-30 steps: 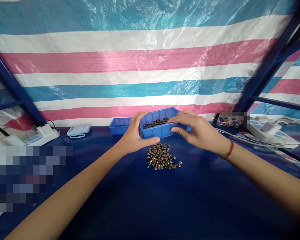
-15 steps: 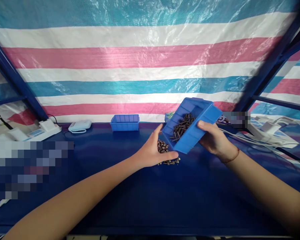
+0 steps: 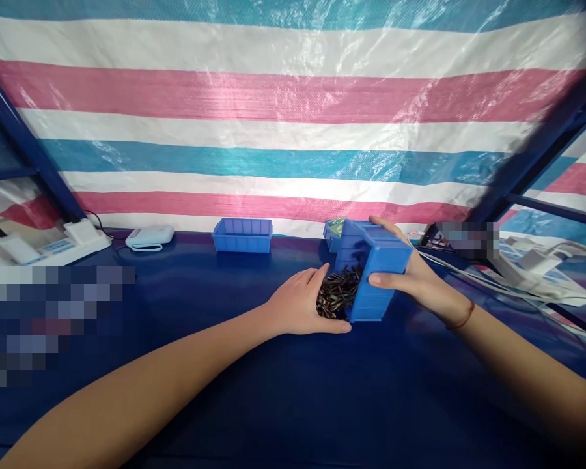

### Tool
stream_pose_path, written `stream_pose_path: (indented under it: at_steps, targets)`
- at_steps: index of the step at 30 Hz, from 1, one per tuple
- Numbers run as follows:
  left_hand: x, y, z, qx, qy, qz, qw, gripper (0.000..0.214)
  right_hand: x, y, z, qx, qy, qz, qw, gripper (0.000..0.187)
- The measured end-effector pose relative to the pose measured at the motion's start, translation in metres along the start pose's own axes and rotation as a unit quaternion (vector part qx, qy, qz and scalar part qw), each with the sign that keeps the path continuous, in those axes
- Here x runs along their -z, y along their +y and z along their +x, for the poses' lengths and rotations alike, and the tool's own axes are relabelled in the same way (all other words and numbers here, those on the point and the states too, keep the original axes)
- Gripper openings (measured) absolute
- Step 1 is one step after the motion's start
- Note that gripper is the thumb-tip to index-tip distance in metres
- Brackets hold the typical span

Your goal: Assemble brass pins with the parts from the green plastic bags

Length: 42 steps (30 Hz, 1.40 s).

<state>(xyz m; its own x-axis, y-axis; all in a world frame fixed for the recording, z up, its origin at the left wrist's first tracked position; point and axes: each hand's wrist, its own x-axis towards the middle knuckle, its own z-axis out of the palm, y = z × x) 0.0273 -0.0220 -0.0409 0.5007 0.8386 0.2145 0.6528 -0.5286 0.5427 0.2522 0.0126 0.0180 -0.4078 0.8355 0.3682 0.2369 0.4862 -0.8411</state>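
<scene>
With my right hand [image 3: 420, 283] I am holding a blue bin [image 3: 385, 257]. The thumb is pressed on its near side, and the fingers go behind it, where I cannot see them fully. The bin is strongly tilted, so that its open side is turned to the left, toward my other hand. Around my right wrist there is a thin reddish bracelet [image 3: 463, 317].

My left hand [image 3: 297, 306] is half open and curved like a cup, with the thumb stretched to the right and the fingers pointing to the far side. It does not grip the bin. Between this hand and the mouth of the bin is a heap of small metal screws [image 3: 338, 296], dark and brownish, partly covered by my hand. I cannot tell how many of them lie on the surface [image 3: 293, 391] and how many remain inside the bin. Also I cannot tell if my palm is touching them.

On the far part of the surface, to the left of the heap, stands a second blue bin [image 3: 242, 244], upright. Just beyond the tilted bin there is a small box [image 3: 333, 238] with something green at its top. At far left lies a pale device [image 3: 149, 238] with a strap; at far right, a phone [image 3: 432, 238] near white cables [image 3: 469, 277].
</scene>
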Motion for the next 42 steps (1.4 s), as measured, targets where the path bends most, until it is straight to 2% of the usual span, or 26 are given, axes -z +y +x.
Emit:
stream_pose_path:
  at_steps: [7,12,18,22,27,34,37,42]
  targets:
    - [0.004,0.002,0.0,-0.021,0.008,-0.026,0.999,0.112,-0.005,-0.012,0.009,0.042,-0.069,-0.094,0.992,0.098]
    - [0.007,0.004,-0.001,-0.04,0.016,-0.011,0.999,0.099,-0.006,-0.022,0.013,0.056,-0.098,-0.145,0.983,0.1]
    - [0.005,0.003,-0.003,-0.081,0.027,0.032,0.996,0.069,-0.001,-0.029,0.013,0.024,-0.114,-0.187,0.975,0.101]
    - [0.006,0.004,-0.003,-0.09,0.028,0.049,0.994,0.064,0.004,-0.03,0.011,0.006,-0.114,-0.188,0.976,0.101]
    - [0.013,0.008,-0.004,-0.059,-0.012,0.042,0.997,0.072,0.013,-0.024,0.01,-0.013,-0.108,-0.164,0.98,0.104]
    - [0.027,0.009,0.018,0.073,-0.1,0.036,0.992,0.096,0.03,-0.014,0.008,-0.015,-0.091,-0.151,0.984,0.1]
    - [0.03,0.013,0.032,0.078,-0.139,0.047,0.986,0.101,0.038,-0.012,0.003,-0.028,-0.086,-0.14,0.986,0.1]
    - [0.026,0.023,0.049,0.025,-0.168,0.049,0.984,0.097,0.054,-0.009,-0.004,-0.044,-0.066,-0.152,0.985,0.1]
